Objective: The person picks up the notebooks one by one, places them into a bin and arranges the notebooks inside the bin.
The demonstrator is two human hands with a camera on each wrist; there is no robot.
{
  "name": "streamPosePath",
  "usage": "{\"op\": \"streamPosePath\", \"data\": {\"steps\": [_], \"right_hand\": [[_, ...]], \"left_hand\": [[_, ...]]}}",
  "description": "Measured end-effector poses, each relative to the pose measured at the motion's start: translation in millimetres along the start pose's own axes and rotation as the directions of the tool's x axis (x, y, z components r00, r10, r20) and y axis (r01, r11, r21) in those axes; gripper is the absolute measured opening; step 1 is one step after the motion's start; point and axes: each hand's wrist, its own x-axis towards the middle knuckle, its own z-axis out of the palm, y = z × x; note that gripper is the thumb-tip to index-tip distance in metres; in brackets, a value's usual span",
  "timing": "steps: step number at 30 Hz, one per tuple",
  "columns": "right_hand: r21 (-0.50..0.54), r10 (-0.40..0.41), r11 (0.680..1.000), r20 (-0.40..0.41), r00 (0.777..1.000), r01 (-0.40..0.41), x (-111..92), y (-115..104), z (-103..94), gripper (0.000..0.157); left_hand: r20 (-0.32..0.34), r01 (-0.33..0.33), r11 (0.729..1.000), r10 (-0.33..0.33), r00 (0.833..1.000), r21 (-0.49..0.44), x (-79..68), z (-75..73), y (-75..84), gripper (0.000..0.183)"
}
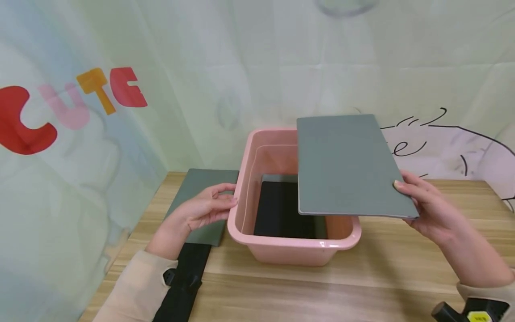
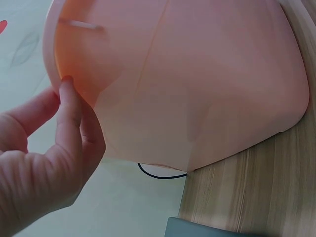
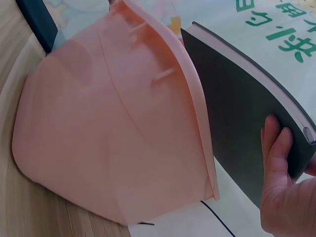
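Observation:
My right hand [image 1: 430, 214] grips a grey-green notebook [image 1: 346, 165] by its near right corner, thumb on the cover and fingers beneath. The notebook is raised over the right side of a pink plastic basin [image 1: 291, 242]. Its page edges show in the right wrist view, beside the basin's rim [image 3: 197, 94]. With my left hand [image 1: 209, 205] I pinch the basin's left rim; in the left wrist view the fingertips [image 2: 67, 84] reach under the lip. Inside the basin lies a black notebook [image 1: 277, 210] on top of a grey-green one [image 1: 277, 178], partly hidden by the raised notebook.
Left of the basin, another grey-green notebook [image 1: 205, 183] lies on the wooden table [image 1: 277, 295], partly behind my left hand. A black item [image 1: 187, 268] lies nearer me, partly under the left sleeve. A printed curtain [image 1: 261, 58] hangs behind the table.

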Motion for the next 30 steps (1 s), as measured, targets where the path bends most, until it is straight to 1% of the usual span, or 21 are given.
{"op": "streamPosePath", "data": {"steps": [9,14,18,21,23,26,30], "right_hand": [[-0.021,0.001,1.000,-0.011,1.000,-0.002,15,7,16.3,0.033],[-0.047,0.028,0.998,-0.024,0.999,-0.029,21,10,23.8,0.031],[-0.086,0.072,0.993,-0.101,0.992,-0.081,24,13,30.4,0.027],[-0.119,0.105,0.985,-0.177,0.979,-0.127,27,13,37.4,0.023],[-0.148,0.124,0.976,-0.209,0.970,-0.157,31,14,42.8,0.022],[-0.190,0.138,0.964,-0.234,0.962,-0.185,37,15,50.9,0.028],[-0.228,0.155,0.949,-0.257,0.954,-0.216,44,20,60.1,0.036]], "left_hand": [[0.014,-0.008,1.000,0.008,1.000,0.000,3.1,0.1,2.1,0.049],[0.012,-0.003,1.000,0.003,1.000,0.000,5.6,1.2,1.8,0.046],[0.018,-0.001,1.000,0.000,1.000,0.006,5.5,1.5,0.0,0.048],[0.021,0.000,1.000,0.000,1.000,0.005,3.9,1.0,-2.0,0.050],[0.019,0.004,1.000,-0.004,1.000,0.003,2.5,-0.1,-3.6,0.050],[0.016,0.007,1.000,-0.007,1.000,-0.008,1.5,-1.9,-5.5,0.049],[0.031,-0.002,1.000,0.002,1.000,0.002,1.0,-4.3,-7.3,0.051]]}}
